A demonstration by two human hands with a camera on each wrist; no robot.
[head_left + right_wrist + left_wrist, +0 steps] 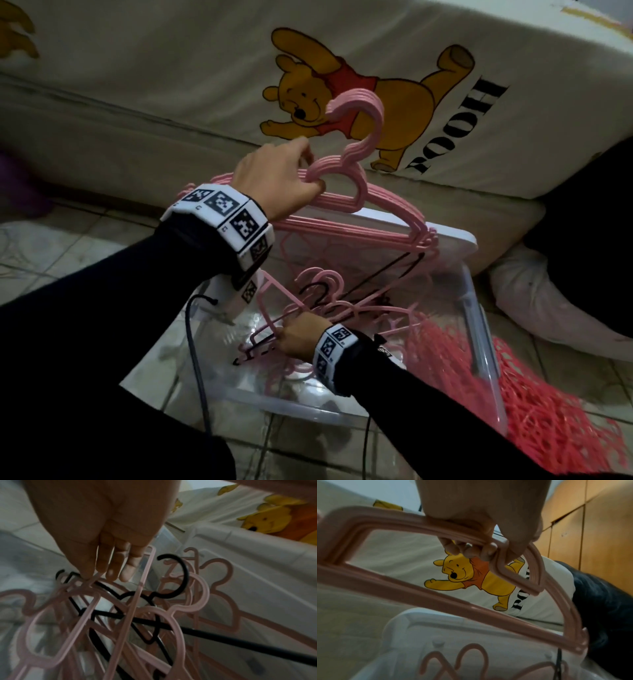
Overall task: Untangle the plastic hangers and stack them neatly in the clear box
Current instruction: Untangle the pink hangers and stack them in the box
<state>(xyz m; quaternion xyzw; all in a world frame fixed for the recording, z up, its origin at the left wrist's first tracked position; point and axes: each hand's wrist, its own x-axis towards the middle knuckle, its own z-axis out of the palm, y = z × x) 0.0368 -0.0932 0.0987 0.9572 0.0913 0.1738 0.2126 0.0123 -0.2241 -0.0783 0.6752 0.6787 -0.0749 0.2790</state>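
Over on the left, the left hand [274, 178] is up above the far rim of the clear box [486, 342], fingers curled tight round a neat bundle of pink hangers [359, 205], hooks all lined up and pointing toward the bear-print sheet [376, 102] behind. Moving right and nearer, the right hand [298, 337] is down inside the box, fingertips [85, 573] pinching a thin pink bar in the tangled pile [329, 308], where pink frames and a black hanger [171, 577] are woven through each other. Here is the risk, I think: the black hook loops through pink shoulders, so a straight pull may drag the whole knot up or bend a thin bar. The raised bundle also hangs right over the pile, and its lower corners look close enough to snag a loose hook. Further right, a red mesh [548, 411] drapes over the box's right wall, and a stray hook could catch in it.
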